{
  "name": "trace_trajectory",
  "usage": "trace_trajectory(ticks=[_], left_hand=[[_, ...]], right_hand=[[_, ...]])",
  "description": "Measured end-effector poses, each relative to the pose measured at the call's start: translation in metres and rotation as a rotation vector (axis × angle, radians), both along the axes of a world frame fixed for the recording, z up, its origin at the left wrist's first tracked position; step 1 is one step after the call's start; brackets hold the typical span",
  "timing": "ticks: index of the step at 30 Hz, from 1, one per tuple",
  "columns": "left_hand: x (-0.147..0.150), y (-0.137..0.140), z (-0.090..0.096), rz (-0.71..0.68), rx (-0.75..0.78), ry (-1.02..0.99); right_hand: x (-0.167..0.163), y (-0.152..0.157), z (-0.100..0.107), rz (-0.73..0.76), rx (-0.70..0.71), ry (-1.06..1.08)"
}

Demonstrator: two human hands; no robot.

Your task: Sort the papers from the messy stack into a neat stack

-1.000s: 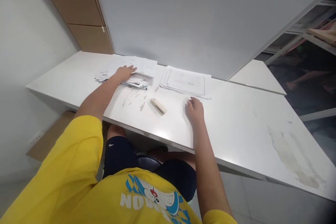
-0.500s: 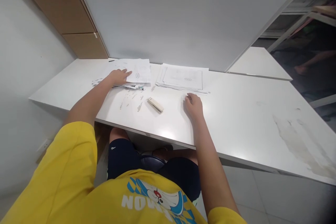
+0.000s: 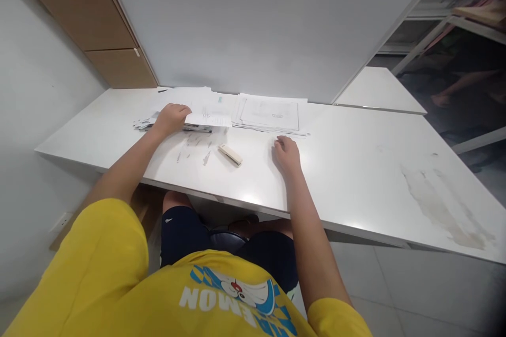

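My left hand [image 3: 173,117] is closed on the near edge of a printed paper sheet [image 3: 209,118], its front part lifted off the messy paper pile [image 3: 197,128] at the back left. My right hand [image 3: 287,152] rests on the table with its fingers curled. Whatever may lie under those fingers is hidden. Between my hands lies a cream stapler [image 3: 230,155], touched by neither. Behind the stapler and to its right is a neater stack of printed sheets [image 3: 271,114], close to the back panel.
The white table [image 3: 348,168] has dark scuffs near the stapler and a worn patch at right. A tall grey panel [image 3: 253,21] closes off its back. Brown boxes [image 3: 113,66] stand at the left wall. Another person's arm [image 3: 454,89] shows at the far right.
My left hand has gone from lying spread on the top sheet to gripping it and raising its near edge. My right hand stays about where it was.
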State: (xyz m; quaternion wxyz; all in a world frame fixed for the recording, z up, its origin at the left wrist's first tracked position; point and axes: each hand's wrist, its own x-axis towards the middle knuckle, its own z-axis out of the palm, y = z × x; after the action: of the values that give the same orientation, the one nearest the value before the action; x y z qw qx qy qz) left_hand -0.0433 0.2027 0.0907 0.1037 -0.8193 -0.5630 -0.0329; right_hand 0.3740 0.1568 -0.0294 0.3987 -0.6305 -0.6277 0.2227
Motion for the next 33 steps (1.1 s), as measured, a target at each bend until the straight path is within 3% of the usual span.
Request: trace_trajectory(ticks=[3,10,15,18,22,26,29,31,33], left_hand=[[-0.001,-0.06,0.001,-0.168,0.132,-0.02],[-0.032,-0.23,0.008,-0.441,0.407,-0.043],[-0.033,-0.295,0.016,-0.43,0.603,0.078],[-0.016,-0.304,0.02,-0.423,0.675,0.117],[0.012,-0.293,0.024,-0.531,0.716,0.102],[0.04,-0.259,0.022,-0.596,0.25,0.002],[0.068,-0.232,0.016,-0.761,0.024,-0.061],[0.091,-0.22,0.008,-0.962,0.074,-0.078],[0.113,-0.216,-0.005,-1.136,0.225,-0.087]], right_hand=[[-0.006,-0.011,0.009,0.033,0.011,-0.03],[-0.067,-0.068,0.029,0.458,0.052,-0.035],[-0.098,-0.085,0.03,0.669,-0.043,0.056],[-0.097,-0.09,0.033,0.701,-0.087,0.154],[-0.091,-0.133,0.052,0.744,-0.309,0.656],[-0.095,-0.211,0.078,0.792,-0.623,1.141],[-0.101,-0.256,0.086,0.587,-0.597,1.446],[-0.102,-0.27,0.081,0.401,-0.513,1.56],[-0.098,-0.271,0.071,0.219,-0.445,1.605]])
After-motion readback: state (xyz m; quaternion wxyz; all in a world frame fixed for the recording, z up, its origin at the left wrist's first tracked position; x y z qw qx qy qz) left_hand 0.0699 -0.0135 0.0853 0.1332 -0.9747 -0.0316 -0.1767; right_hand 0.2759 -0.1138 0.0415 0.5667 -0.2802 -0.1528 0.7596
